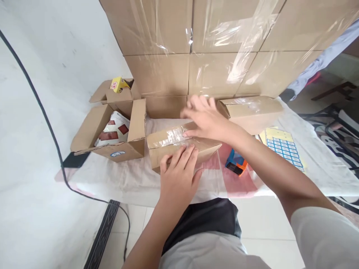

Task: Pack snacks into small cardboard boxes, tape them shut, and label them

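Observation:
A small brown cardboard box [162,144], closed and sealed with clear tape along its top, lies on the cloth-covered table [117,179] in front of me. My left hand [179,173] lies flat against the box's near side, fingers together and extended. My right hand [204,119] rests on the box's top with fingers spread, pressing on the taped seam; it is motion-blurred. Neither hand grips anything.
An open cardboard box [92,127] holding printed packets sits at the left, a small yellow carton [118,84] behind it. Another closed box [252,110] lies at right. An orange-blue tape dispenser [236,163] and a label sheet [283,146] lie nearby. Wrapped stacked cartons [218,45] form the back wall.

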`<state>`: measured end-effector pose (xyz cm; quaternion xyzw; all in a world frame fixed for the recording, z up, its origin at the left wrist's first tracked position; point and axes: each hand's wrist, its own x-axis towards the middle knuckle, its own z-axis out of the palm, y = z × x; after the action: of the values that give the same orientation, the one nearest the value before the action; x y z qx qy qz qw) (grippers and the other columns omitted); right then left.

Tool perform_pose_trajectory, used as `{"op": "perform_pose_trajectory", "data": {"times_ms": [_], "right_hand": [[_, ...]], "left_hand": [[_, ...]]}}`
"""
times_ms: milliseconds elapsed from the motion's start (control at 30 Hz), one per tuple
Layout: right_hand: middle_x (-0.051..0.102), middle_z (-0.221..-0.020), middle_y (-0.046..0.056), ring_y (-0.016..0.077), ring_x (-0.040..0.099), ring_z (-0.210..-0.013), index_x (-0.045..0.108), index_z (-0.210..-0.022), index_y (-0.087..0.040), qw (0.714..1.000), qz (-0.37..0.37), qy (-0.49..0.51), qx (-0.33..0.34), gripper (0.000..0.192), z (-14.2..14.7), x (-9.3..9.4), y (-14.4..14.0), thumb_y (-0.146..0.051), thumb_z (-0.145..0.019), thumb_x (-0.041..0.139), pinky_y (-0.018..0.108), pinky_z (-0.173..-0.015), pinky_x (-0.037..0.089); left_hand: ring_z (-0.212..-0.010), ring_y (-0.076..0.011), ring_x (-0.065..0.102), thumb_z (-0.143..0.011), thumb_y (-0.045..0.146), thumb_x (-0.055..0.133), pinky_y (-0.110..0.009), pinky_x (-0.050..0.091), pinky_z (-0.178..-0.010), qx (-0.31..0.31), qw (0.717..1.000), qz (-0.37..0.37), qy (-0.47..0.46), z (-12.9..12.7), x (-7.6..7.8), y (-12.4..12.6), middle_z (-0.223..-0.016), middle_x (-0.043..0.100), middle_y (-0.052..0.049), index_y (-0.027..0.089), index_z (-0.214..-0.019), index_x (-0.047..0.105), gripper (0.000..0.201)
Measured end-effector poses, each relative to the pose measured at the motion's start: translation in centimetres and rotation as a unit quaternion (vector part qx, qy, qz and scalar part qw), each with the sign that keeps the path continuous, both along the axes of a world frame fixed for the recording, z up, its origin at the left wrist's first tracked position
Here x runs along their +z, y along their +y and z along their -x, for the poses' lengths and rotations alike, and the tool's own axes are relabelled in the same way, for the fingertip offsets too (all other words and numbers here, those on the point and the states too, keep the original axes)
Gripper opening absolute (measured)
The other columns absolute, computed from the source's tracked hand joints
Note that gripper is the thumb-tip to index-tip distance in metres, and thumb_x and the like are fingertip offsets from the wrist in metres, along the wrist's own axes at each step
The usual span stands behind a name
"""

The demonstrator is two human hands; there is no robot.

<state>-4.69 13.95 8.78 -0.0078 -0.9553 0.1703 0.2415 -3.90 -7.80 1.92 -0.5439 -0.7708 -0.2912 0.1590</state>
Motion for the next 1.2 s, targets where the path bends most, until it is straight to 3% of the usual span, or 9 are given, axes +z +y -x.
{"op": "perform_pose_trajectory", "data": {"times_ms": [67, 167, 333, 433, 533, 667, 833, 1033, 1200], "right_hand": [[0.056, -0.121, 0.012, 0.0309, 0.049, -0.125, 0.065, -0.103, -0.009, 0.993, 0.039, 0.093, -0.066, 0.049, -0.3, 1.3, 0.7, -0.056, -0.09, 0.072, 0.048, -0.102, 0.037], [0.06, -0.113, 0.007, 0.0228, 0.053, -0.115, 0.064, -0.103, -0.015, 0.955, 0.067, 0.214, -0.196, 0.036, -5.0, 1.8, 1.2, -0.05, -0.094, 0.068, 0.039, -0.097, 0.042], [0.054, -0.071, 0.0, 0.017, 0.048, -0.067, 0.059, -0.074, -0.022, 0.85, 0.122, 0.22, -0.464, 0.032, -17.7, -5.9, 0.9, -0.046, -0.096, 0.063, 0.035, -0.069, 0.038], [0.056, -0.069, 0.002, 0.0188, 0.05, -0.064, 0.06, -0.068, -0.021, 0.873, 0.23, 0.114, -0.415, 0.042, -20.4, -12.1, 1.1, -0.056, -0.09, 0.067, 0.035, -0.063, 0.038], [0.061, -0.081, 0.005, 0.0212, 0.055, -0.073, 0.06, -0.071, -0.021, 0.889, 0.269, 0.127, -0.349, 0.043, -19.8, -15.0, 1.1, -0.057, -0.095, 0.059, 0.036, -0.068, 0.042], [0.067, -0.095, 0.007, 0.0278, 0.058, -0.094, 0.065, -0.088, -0.023, 0.916, 0.186, 0.147, -0.324, 0.034, -19.6, -14.1, 0.1, -0.052, -0.1, 0.053, 0.045, -0.088, 0.041], [0.063, -0.086, 0.004, 0.0265, 0.058, -0.089, 0.061, -0.085, -0.023, 0.934, 0.107, 0.132, -0.314, 0.033, -20.5, -12.7, -0.8, -0.047, -0.104, 0.048, 0.046, -0.09, 0.035], [0.063, -0.085, 0.005, 0.0242, 0.056, -0.081, 0.06, -0.085, -0.023, 0.896, 0.151, 0.203, -0.364, 0.038, -19.8, -12.5, -0.3, -0.053, -0.103, 0.046, 0.039, -0.08, 0.039], [0.052, -0.065, -0.001, 0.0152, 0.043, -0.06, 0.054, -0.073, -0.022, 0.82, 0.327, 0.262, -0.39, 0.048, -19.1, -11.6, 0.0, -0.065, -0.095, 0.056, 0.031, -0.058, 0.033]], "left_hand": [[-0.133, -0.0306, 0.06, -0.096, 0.029, 0.065, -0.045, 0.024, -0.113, 0.005, 1.0, 0.006, -0.005, -0.4, 0.1, -0.2, -0.143, 0.067, -0.009, 0.02, -0.141, 0.058, 0.047], [-0.133, -0.0341, 0.06, -0.094, 0.029, 0.067, -0.049, 0.023, -0.115, 0.024, 0.999, -0.028, 0.002, -1.2, -0.1, -0.7, -0.145, 0.064, -0.012, 0.022, -0.14, 0.059, 0.047], [-0.085, -0.0198, 0.068, -0.086, 0.01, 0.068, -0.031, 0.049, -0.08, -0.065, 0.964, -0.244, -0.084, -3.4, -3.0, 0.8, -0.094, 0.074, -0.007, 0.023, -0.111, 0.068, 0.028], [-0.075, -0.0176, 0.064, -0.09, 0.019, 0.066, -0.028, 0.049, -0.075, -0.124, 0.955, -0.127, -0.239, -4.9, -5.1, 4.5, -0.08, 0.068, -0.003, 0.02, -0.11, 0.07, 0.02], [-0.071, -0.0191, 0.062, -0.089, 0.037, 0.07, -0.03, 0.048, -0.071, -0.131, 0.906, 0.023, -0.403, -5.4, -6.0, 8.5, -0.072, 0.066, -0.002, 0.018, -0.11, 0.075, 0.029], [-0.069, -0.017, 0.06, -0.088, 0.037, 0.07, -0.029, 0.047, -0.07, -0.158, 0.873, 0.046, -0.459, -5.0, -6.4, 11.0, -0.077, 0.071, -0.003, 0.02, -0.102, 0.079, 0.024], [-0.075, -0.0171, 0.059, -0.087, 0.036, 0.071, -0.028, 0.046, -0.07, -0.179, 0.855, 0.007, -0.487, -5.6, -6.5, 11.0, -0.082, 0.07, -0.005, 0.02, -0.088, 0.08, 0.018], [-0.087, -0.0177, 0.062, -0.093, 0.036, 0.064, -0.027, 0.048, -0.077, -0.152, 0.86, -0.075, -0.481, -7.3, -3.5, 9.1, -0.094, 0.068, -0.006, 0.02, -0.084, 0.074, 0.021], [-0.069, -0.0176, 0.068, -0.092, 0.037, 0.062, -0.027, 0.053, -0.066, -0.187, 0.779, 0.029, -0.597, -7.5, -3.2, 7.7, -0.07, 0.071, -0.004, 0.018, -0.081, 0.072, 0.024]]}}
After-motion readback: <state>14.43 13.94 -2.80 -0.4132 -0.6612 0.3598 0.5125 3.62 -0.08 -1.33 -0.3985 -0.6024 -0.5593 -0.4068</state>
